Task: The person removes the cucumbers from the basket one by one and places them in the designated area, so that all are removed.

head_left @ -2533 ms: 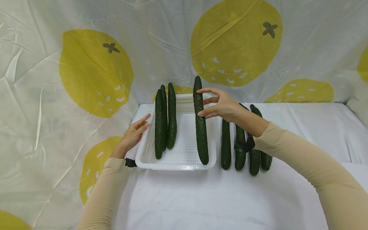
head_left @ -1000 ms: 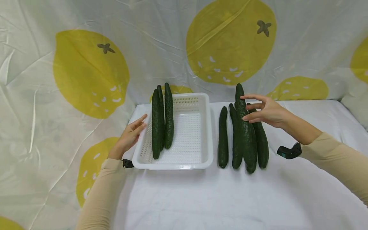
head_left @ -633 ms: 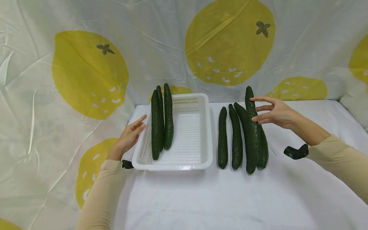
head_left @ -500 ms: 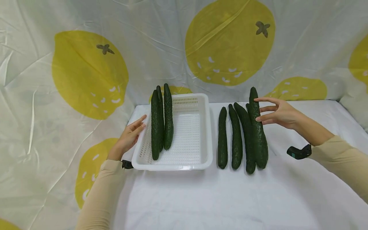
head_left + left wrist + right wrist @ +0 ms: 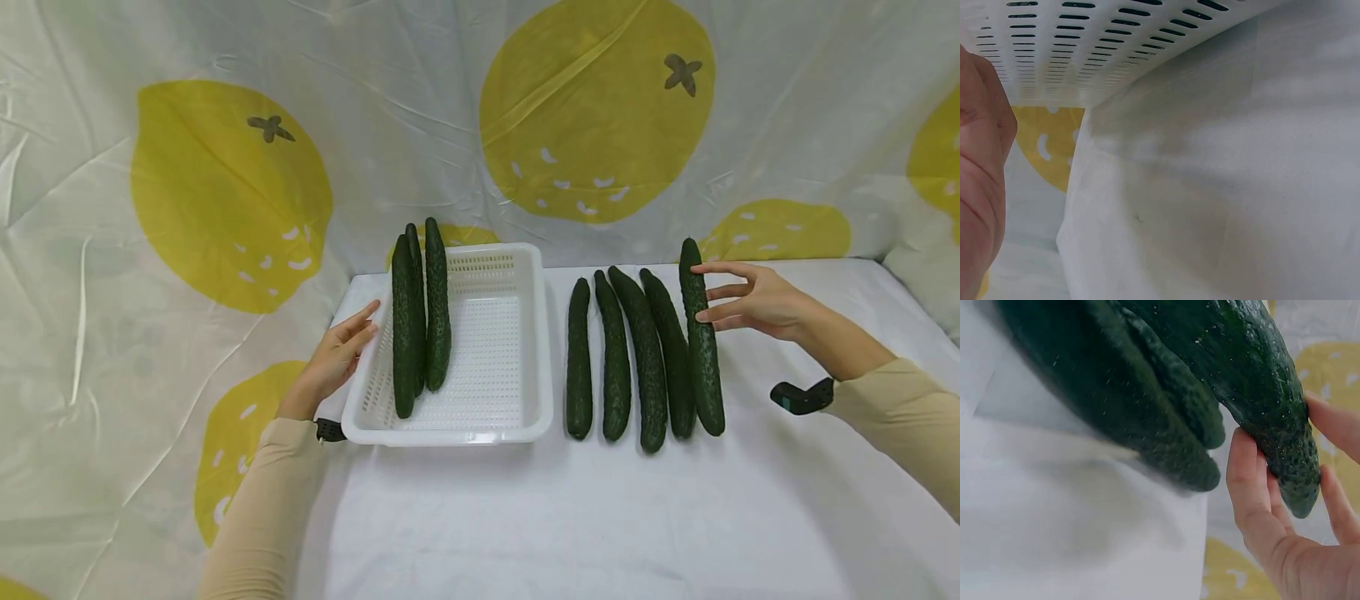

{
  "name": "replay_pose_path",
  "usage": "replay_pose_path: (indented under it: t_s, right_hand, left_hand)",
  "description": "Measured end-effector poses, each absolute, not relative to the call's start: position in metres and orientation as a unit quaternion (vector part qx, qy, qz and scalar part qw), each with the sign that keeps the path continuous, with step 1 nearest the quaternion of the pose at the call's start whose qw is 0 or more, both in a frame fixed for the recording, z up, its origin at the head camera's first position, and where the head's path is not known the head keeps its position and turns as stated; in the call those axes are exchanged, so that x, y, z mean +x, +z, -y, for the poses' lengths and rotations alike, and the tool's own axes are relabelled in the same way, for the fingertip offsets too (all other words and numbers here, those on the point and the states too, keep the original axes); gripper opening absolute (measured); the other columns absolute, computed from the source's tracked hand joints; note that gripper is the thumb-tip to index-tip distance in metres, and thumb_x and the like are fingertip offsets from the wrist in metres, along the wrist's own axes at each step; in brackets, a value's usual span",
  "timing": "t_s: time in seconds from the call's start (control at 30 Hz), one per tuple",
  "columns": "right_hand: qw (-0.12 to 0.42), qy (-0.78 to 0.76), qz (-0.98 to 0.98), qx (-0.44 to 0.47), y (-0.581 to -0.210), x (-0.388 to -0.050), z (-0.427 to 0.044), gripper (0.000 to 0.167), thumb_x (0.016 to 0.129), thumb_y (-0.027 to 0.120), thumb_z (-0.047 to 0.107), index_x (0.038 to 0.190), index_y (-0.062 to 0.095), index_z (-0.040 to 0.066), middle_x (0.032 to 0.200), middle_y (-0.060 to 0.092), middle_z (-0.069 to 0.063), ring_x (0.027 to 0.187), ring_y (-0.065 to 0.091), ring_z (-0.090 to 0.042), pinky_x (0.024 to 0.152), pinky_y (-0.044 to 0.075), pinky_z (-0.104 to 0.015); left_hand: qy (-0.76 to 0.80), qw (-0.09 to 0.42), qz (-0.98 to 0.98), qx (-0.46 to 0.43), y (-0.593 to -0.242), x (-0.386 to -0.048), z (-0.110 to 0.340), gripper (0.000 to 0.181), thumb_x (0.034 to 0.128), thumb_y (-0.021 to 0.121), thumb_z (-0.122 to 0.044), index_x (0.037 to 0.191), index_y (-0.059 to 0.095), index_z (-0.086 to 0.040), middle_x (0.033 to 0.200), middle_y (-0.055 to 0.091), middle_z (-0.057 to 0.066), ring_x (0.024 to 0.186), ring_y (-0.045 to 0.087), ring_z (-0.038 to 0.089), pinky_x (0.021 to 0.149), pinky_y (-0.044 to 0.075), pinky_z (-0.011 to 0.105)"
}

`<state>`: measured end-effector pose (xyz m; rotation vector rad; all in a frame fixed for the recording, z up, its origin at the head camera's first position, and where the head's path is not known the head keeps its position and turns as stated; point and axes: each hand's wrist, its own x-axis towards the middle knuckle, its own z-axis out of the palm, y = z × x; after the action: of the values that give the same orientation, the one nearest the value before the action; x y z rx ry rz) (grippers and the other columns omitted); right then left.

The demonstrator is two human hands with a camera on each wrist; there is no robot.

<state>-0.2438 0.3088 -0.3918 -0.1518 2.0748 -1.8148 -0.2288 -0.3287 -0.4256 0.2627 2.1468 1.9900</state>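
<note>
My right hand [image 5: 761, 302] pinches a long dark green cucumber [image 5: 703, 358] near its far end, between thumb and fingers. In the right wrist view this cucumber [image 5: 1266, 394] passes between the fingertips, in front of other cucumbers [image 5: 1110, 387]. It is the rightmost in a row of several cucumbers [image 5: 651, 367], set side by side right of the basket. At the white perforated basket's [image 5: 480, 436] left side rests my left hand [image 5: 335, 360], fingers extended along the rim. Three cucumbers [image 5: 437, 308] lean in the basket's left part. The left wrist view shows the basket wall [image 5: 1072, 56] above the cloth.
A white cloth [image 5: 525, 525] covers the table. Behind it and at the left hangs a pale sheet printed with big yellow lemons [image 5: 600, 117]. Dark wrist cameras sit below both hands; the right one [image 5: 802, 397] is near the row.
My right hand has carried the cucumber from over the basket rightward across the row to its right end. The left hand stays at the basket, whose three cucumbers keep their places.
</note>
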Motion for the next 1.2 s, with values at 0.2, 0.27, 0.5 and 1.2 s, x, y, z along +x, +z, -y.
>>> replay_pose_path:
  t_s: [0.2, 0.27, 0.5, 1.2]
  right_hand:
    - [0.193, -0.632, -0.748, -0.058, -0.401, -0.247, -0.321, 0.07, 0.09, 0.068, -0.008, 0.146, 0.051, 0.029, 0.126, 0.046, -0.01, 0.103, 0.059, -0.012, 0.08, 0.058, -0.039]
    - [0.199, -0.627, -0.751, -0.058, -0.405, -0.249, -0.324, 0.071, 0.09, 0.068, -0.008, 0.149, 0.048, 0.026, 0.125, 0.046, -0.01, 0.102, 0.061, -0.012, 0.08, 0.058, -0.039]
    - [0.211, -0.624, -0.75, -0.063, -0.416, -0.253, -0.33, 0.071, 0.089, 0.069, -0.009, 0.149, 0.047, 0.024, 0.145, 0.025, -0.032, 0.096, 0.068, -0.015, 0.08, 0.058, -0.039]
    - [0.229, -0.624, -0.745, -0.054, -0.438, -0.261, -0.338, 0.074, 0.088, 0.07, -0.007, 0.151, 0.046, 0.021, 0.148, 0.022, -0.036, 0.097, 0.068, -0.012, 0.082, 0.058, -0.04]
  left_hand:
    - [0.677, 0.105, -0.724, 0.079, -0.417, -0.224, 0.325, 0.057, 0.107, 0.046, -0.009, 0.159, 0.022, -0.008, 0.109, 0.055, -0.001, 0.065, 0.051, 0.004, 0.05, 0.04, 0.014]
    - [0.675, 0.103, -0.727, 0.081, -0.416, -0.224, 0.324, 0.057, 0.1068, 0.047, -0.01, 0.159, 0.023, -0.009, 0.108, 0.055, -0.001, 0.063, 0.049, 0.003, 0.049, 0.039, 0.014]
    - [0.68, 0.099, -0.72, 0.092, -0.424, -0.227, 0.328, 0.057, 0.1066, 0.048, -0.013, 0.159, 0.025, -0.011, 0.111, 0.055, 0.0, 0.072, 0.055, 0.003, 0.055, 0.045, 0.014]
    - [0.688, 0.091, -0.714, 0.093, -0.428, -0.228, 0.327, 0.056, 0.1066, 0.049, -0.013, 0.158, 0.026, -0.009, 0.108, 0.056, -0.001, 0.07, 0.056, 0.002, 0.053, 0.046, 0.014]
